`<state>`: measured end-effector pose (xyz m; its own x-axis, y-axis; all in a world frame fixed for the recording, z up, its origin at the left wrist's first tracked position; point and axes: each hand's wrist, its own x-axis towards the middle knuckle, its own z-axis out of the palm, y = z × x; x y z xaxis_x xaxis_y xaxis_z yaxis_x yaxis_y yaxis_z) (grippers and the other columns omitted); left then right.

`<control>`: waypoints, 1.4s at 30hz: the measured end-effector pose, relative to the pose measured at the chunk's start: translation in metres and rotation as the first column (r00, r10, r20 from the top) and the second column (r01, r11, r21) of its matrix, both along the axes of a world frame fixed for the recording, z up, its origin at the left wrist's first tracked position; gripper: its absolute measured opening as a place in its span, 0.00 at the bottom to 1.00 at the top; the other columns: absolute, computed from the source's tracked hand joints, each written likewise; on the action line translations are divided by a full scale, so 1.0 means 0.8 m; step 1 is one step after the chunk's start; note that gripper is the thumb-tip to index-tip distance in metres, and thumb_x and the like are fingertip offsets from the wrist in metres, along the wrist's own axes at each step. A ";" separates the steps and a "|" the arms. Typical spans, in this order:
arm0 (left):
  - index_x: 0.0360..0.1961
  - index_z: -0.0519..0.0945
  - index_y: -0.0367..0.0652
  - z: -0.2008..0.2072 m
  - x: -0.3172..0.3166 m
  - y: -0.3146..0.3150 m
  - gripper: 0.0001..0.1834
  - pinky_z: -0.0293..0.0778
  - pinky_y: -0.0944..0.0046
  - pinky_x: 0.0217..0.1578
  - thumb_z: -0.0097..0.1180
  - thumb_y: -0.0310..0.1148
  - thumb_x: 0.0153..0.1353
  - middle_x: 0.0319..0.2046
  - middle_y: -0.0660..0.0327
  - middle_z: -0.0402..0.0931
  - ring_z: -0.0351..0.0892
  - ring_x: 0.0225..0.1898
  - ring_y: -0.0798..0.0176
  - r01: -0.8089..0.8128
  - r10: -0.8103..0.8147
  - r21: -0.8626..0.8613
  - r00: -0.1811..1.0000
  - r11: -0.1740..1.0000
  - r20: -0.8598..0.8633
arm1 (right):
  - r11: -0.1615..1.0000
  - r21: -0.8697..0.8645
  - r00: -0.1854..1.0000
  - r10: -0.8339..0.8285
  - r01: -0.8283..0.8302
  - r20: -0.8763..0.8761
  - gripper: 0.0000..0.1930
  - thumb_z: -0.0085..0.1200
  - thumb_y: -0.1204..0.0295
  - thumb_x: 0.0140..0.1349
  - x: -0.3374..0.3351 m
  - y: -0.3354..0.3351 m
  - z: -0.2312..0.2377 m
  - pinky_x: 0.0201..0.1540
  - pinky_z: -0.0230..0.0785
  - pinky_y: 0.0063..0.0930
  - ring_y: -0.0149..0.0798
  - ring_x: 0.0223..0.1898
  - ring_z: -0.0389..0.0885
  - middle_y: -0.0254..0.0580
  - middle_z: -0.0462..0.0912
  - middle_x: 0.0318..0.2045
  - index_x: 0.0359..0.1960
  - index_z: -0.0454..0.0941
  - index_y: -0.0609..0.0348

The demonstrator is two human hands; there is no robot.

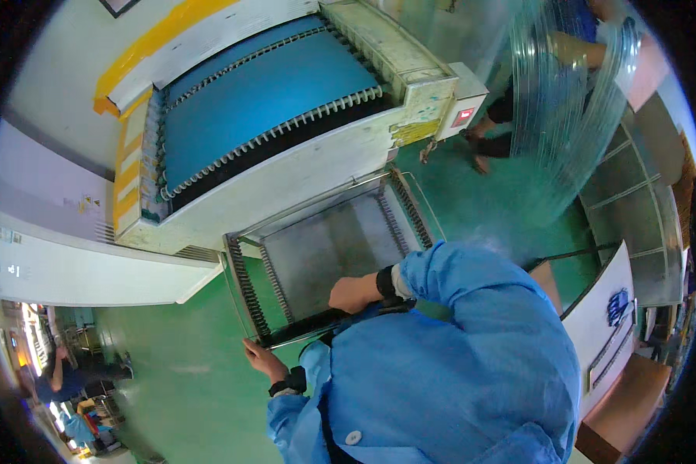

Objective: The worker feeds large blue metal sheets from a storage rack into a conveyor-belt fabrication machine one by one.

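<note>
In front of me is a metal slotted rack point(236, 267) with dark, coil-like toothed strips along its sides and a flat grey panel point(336, 240) inside. My left hand point(264, 360) is closed at the rack's near left corner, its fingers against the frame. Over the rack's near side, my right hand point(356, 294) is curled closed; its underside is hidden, so what it grips cannot be made out. Both wrists wear black bands, and blue sleeves cover my arms.
Beyond the rack stands a white machine point(286, 166) with a blue panel point(267, 93) edged by coils. Clear strip curtains point(549, 108) hang at the right, with another person partly behind them. A white board point(599, 332) and cardboard box point(626, 398) are at right. Another person point(77, 379) is far left.
</note>
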<state>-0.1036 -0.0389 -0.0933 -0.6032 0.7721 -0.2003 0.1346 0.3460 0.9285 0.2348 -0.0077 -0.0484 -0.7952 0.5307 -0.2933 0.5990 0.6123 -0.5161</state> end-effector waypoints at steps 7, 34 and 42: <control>0.59 0.71 0.28 0.011 0.018 0.002 0.39 0.71 0.58 0.50 0.46 0.60 0.69 0.50 0.46 0.77 0.77 0.49 0.52 -0.037 0.037 0.003 0.999 0.999 -0.003 | 0.999 0.009 0.999 0.032 -0.032 0.022 0.09 0.52 0.70 0.51 0.005 0.005 0.038 0.38 0.74 0.52 0.59 0.35 0.83 0.56 0.83 0.30 0.29 0.81 0.61; 0.57 0.73 0.31 -0.011 -0.004 0.002 0.37 0.71 0.58 0.47 0.47 0.59 0.68 0.47 0.52 0.77 0.75 0.46 0.58 -0.047 0.054 -0.077 0.995 0.996 0.085 | 0.887 0.171 0.813 -0.295 0.428 -0.502 0.16 0.51 0.61 0.62 0.102 0.072 0.255 0.33 0.70 0.50 0.60 0.30 0.80 0.61 0.79 0.25 0.28 0.77 0.65; 0.54 0.74 0.29 -0.016 -0.010 0.000 0.37 0.69 0.57 0.47 0.45 0.59 0.69 0.46 0.50 0.77 0.74 0.46 0.57 -0.027 0.033 -0.085 0.998 0.996 0.059 | 0.671 -0.567 -0.137 -0.580 0.478 -0.803 0.11 0.58 0.69 0.63 0.113 0.093 0.269 0.30 0.69 0.33 0.33 0.26 0.80 0.35 0.81 0.26 0.44 0.79 0.60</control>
